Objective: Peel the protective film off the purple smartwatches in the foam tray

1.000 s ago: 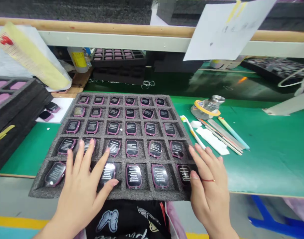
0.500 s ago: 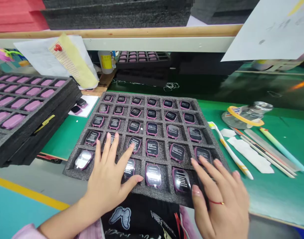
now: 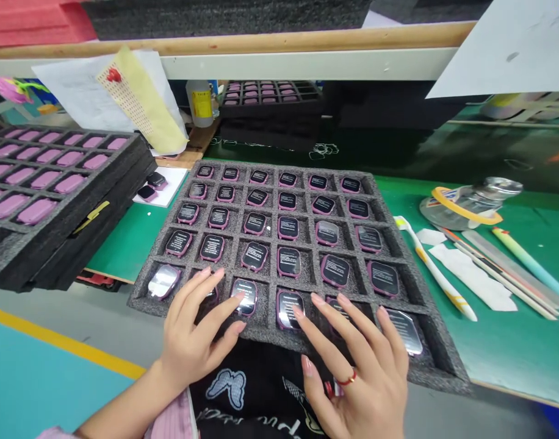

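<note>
A grey foam tray (image 3: 398,259) with a grid of pockets lies on the green bench, each pocket holding a small pink-framed smartwatch body (image 3: 289,261) with a black screen. My left hand (image 3: 194,335) rests on the tray's near edge, fingers spread flat over the front-row pockets left of centre. My right hand (image 3: 357,363) lies beside it, fingers stretched over the front-row pockets right of centre. Neither hand holds anything.
A stack of foam trays (image 3: 73,189) with pink parts stands at the left. Two loose watch bodies (image 3: 152,186) lie on a white sheet. A toothbrush (image 3: 432,271), tape roll (image 3: 460,204), pens and wipes lie at the right. More trays (image 3: 270,97) stand at the back.
Both hands have slid toward me and inward along the tray's front row; my right hand moved left from the tray's right corner. The view shifted slightly.
</note>
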The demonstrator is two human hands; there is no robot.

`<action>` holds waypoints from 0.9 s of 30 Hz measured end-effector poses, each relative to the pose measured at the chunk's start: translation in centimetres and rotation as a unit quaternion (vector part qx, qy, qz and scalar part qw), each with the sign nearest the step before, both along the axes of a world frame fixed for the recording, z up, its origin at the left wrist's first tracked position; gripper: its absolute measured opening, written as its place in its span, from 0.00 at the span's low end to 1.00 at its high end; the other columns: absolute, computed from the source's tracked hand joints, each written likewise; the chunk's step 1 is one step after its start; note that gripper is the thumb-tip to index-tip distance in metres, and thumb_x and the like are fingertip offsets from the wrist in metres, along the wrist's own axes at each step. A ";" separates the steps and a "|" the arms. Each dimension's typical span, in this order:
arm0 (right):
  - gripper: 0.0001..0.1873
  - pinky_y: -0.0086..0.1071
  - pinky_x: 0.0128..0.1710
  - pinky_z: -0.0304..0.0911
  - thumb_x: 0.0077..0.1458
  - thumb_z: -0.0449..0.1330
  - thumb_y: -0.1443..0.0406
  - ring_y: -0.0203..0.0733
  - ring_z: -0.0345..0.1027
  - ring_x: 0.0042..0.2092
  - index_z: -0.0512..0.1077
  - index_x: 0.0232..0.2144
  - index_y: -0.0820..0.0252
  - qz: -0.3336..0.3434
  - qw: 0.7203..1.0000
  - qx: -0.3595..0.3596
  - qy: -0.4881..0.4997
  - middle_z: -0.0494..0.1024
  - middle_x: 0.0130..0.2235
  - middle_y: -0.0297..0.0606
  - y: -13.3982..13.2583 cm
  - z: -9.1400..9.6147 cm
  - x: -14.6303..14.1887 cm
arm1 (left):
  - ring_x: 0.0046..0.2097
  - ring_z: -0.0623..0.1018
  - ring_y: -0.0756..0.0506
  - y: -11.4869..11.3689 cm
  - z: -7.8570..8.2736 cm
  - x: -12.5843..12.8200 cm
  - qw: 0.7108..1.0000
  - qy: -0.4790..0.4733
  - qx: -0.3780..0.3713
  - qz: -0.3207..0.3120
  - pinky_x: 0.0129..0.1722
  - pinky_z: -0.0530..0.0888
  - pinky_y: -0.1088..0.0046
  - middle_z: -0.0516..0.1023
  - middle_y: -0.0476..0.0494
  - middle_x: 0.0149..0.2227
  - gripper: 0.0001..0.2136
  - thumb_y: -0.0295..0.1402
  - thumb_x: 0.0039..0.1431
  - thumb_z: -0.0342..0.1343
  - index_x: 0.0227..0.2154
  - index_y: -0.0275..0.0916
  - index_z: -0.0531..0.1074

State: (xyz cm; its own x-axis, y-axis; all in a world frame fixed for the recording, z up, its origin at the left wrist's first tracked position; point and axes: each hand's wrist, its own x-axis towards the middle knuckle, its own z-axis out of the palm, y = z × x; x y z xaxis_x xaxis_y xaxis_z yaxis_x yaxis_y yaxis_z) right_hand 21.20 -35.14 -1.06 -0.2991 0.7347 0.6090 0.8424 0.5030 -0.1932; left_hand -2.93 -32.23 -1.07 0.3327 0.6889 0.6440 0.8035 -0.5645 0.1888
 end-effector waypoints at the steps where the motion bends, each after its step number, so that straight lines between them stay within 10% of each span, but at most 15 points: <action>1: 0.22 0.60 0.64 0.47 0.54 0.58 0.68 0.61 0.64 0.59 0.73 0.52 0.59 0.002 1.000 -0.001 -0.001 0.74 0.55 0.48 0.0 0.0 0.0 | 0.61 0.71 0.35 -0.1 -0.1 -0.1 1.000 -0.004 0.008 0.001 0.59 0.71 0.53 0.71 0.38 0.60 0.14 0.31 0.59 0.61 0.48 0.43 0.77; 27: 0.34 0.66 0.62 0.54 0.58 0.54 0.75 0.60 0.66 0.60 0.65 0.63 0.44 -0.046 0.982 0.036 0.179 0.73 0.58 0.38 -1.4 -0.6 1.9 | 0.63 0.68 0.34 -0.8 -0.7 -0.4 0.999 -0.012 -0.004 -0.052 0.63 0.64 0.42 0.69 0.36 0.61 0.15 0.34 0.64 0.53 0.52 0.43 0.75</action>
